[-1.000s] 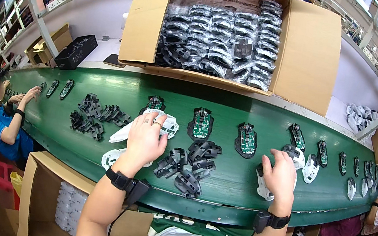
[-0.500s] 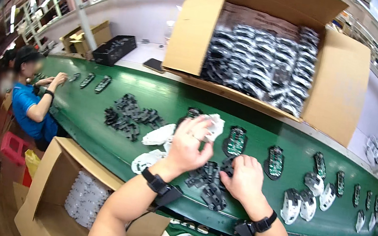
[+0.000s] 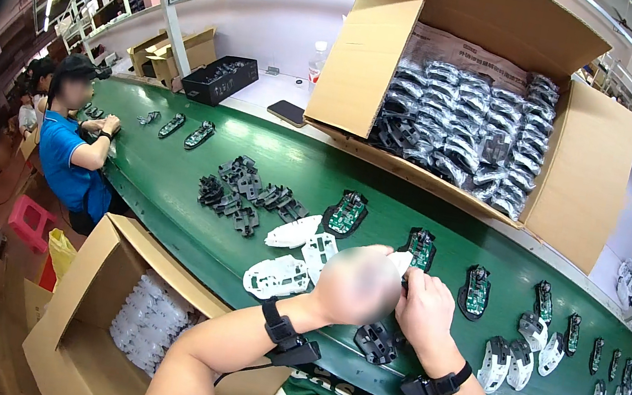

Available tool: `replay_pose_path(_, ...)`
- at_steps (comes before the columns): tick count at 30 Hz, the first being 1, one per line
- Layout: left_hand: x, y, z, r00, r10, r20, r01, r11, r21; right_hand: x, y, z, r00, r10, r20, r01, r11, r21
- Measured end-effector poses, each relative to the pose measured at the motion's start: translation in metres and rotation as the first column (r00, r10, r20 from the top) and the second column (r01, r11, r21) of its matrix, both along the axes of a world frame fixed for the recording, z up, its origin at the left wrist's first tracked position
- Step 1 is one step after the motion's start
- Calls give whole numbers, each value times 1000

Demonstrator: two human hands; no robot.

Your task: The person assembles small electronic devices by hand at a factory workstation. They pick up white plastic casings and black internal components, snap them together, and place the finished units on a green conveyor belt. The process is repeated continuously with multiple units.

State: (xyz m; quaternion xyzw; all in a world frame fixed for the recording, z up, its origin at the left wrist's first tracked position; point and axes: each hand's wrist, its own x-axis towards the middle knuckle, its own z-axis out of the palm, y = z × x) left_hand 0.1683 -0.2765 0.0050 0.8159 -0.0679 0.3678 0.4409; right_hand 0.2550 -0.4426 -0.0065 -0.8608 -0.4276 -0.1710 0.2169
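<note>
My left hand [image 3: 360, 285], its outline smeared, is closed around a white mouse shell [image 3: 401, 260], of which only the upper end shows. Close against it, my right hand [image 3: 427, 308] has its fingers bent round a black plastic part [image 3: 405, 281], mostly hidden. Below the hands lie more black plastic parts [image 3: 375, 343]. Loose white mouse shells [image 3: 277, 277] rest on the belt beside my left hand. Just beyond my hands are mouse bases with green circuit boards, one at the left [image 3: 346, 214] and one partly covered [image 3: 420, 247].
The green conveyor belt [image 3: 259, 139] runs across. An open carton [image 3: 362, 64] of wrapped black parts stands behind it; another carton [image 3: 79, 309] with white shells sits at lower left. Black parts [image 3: 239, 185] lie left, assembled shells [image 3: 494, 365] right. A co-worker in blue [image 3: 63, 149] works far left.
My hands have come together. The right hand has lifted a black part from the pile to the white shell in my left hand. The whole view has shifted a little.
</note>
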Motion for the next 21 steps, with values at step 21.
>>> replay_pose_path(21, -16, -26, -2, 893, -274, -356, 219, 958, -186, -19, -33, -11, 838, 449, -311, -155, 741, 653)
